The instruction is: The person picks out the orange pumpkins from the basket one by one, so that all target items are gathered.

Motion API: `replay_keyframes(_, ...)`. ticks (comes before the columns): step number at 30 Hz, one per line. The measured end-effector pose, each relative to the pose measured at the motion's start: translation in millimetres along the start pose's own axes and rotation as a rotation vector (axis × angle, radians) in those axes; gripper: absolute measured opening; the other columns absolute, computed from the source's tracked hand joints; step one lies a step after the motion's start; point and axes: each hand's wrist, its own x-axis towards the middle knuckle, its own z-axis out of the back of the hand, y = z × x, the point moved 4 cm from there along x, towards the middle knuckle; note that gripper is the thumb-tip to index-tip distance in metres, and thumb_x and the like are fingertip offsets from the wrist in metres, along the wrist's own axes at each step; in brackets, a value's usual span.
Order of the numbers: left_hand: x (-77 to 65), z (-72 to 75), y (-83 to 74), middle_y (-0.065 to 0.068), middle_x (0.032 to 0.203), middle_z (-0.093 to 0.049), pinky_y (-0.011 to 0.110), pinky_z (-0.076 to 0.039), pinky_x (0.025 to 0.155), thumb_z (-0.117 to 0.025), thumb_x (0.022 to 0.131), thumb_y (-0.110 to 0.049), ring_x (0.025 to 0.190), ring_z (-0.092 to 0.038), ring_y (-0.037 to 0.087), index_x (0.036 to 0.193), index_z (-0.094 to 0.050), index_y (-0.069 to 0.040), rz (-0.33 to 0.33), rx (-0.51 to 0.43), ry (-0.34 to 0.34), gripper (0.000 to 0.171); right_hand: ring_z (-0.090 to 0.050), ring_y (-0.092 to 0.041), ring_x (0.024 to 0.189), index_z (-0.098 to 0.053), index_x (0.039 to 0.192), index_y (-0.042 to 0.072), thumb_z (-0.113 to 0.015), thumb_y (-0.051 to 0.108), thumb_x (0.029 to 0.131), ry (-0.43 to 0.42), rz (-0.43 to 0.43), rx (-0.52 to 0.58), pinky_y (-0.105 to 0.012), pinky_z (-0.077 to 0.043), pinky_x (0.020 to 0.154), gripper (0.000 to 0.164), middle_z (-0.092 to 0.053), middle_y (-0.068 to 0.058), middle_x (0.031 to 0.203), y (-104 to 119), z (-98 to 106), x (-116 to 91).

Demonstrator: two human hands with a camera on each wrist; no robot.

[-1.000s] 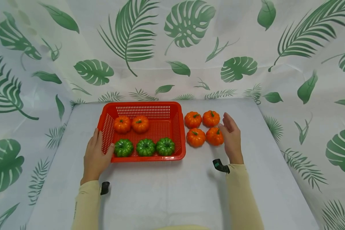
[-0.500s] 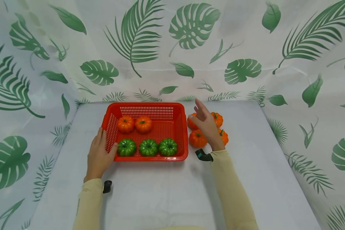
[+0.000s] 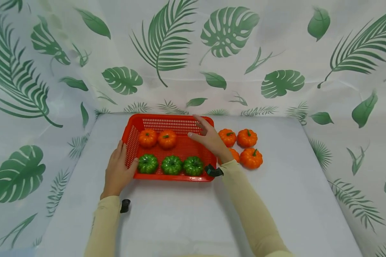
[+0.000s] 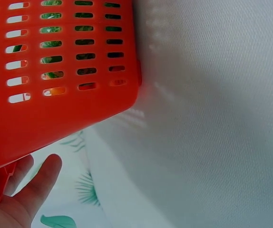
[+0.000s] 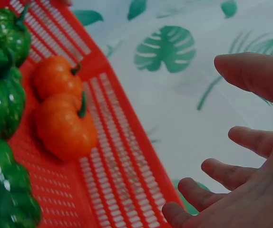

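My left hand (image 3: 119, 173) holds the front left corner of a red plastic basket (image 3: 177, 177), its thumb over the rim and its fingers along the outer left side. In the left wrist view, fingertips (image 4: 48, 166) show beside the basket's red handle loop. Inside the basket lie two small orange pumpkins (image 3: 167, 139) in the back row and three green ones (image 3: 172, 165) in front. Above the basket's right end hovers my right hand (image 3: 209, 139), fingers spread and holding nothing, as the right wrist view also shows.
Several more orange pumpkins (image 3: 251, 159) sit in a cluster on the white table (image 3: 180, 214), just right of the basket. My right forearm partly hides one. Leaf-printed sheets (image 3: 238, 85) stand around the table's back and sides.
My right hand has swept left from the right of the orange pumpkins, over them, to above the basket. My left hand stays at the basket's corner. The head view has shifted slightly.
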Motion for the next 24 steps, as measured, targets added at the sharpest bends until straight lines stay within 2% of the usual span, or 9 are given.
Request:
replay_keyframes(5,7.2,-7.3,-2.5,0.018,0.176,-0.021,0.068,-0.031,0.119,-0.061,0.104,-0.033,0.155,-0.029,0.045,0.164,-0.031,0.009,-0.017,-0.011,0.000,0.079,-0.030,-0.037,0.156,-0.036,0.169,0.028,-0.074,0.031,0.101,0.022,0.000,-0.006,-0.061,-0.034,0.120,0.078,-0.030,-0.003,0.173,-3,-9,12)
replay_keyframes(10,10.0,-7.8,-4.7,0.018,0.176,-0.021,0.068,-0.030,0.120,-0.062,0.104,-0.033,0.156,-0.028,0.045,0.165,-0.030,0.008,-0.007,-0.006,0.007,0.080,-0.027,-0.038,0.158,-0.035,0.169,0.024,-0.075,0.033,0.102,0.048,-0.002,-0.030,-0.062,-0.034,0.120,0.079,-0.028,-0.004,0.174,-5,-17,27)
replay_keyframes(17,7.5,-3.4,-3.0,0.020,0.175,-0.022,0.067,-0.031,0.120,-0.061,0.104,-0.034,0.155,-0.029,0.045,0.165,-0.030,0.007,0.012,0.006,-0.001,0.080,-0.030,-0.043,0.155,-0.035,0.169,0.020,-0.074,0.032,0.101,0.083,-0.022,-0.110,-0.064,-0.034,0.119,0.080,-0.030,-0.007,0.173,-14,-30,43)
replay_keyframes(24,3.3,-0.4,3.9,0.018,0.176,-0.021,0.066,-0.032,0.120,-0.062,0.104,-0.034,0.156,-0.028,0.043,0.166,-0.030,0.006,0.034,0.017,0.000,0.080,-0.030,-0.041,0.156,-0.037,0.168,0.017,-0.075,0.029,0.100,0.134,-0.054,-0.159,-0.065,-0.031,0.121,0.078,-0.032,-0.007,0.172,-25,-43,55)
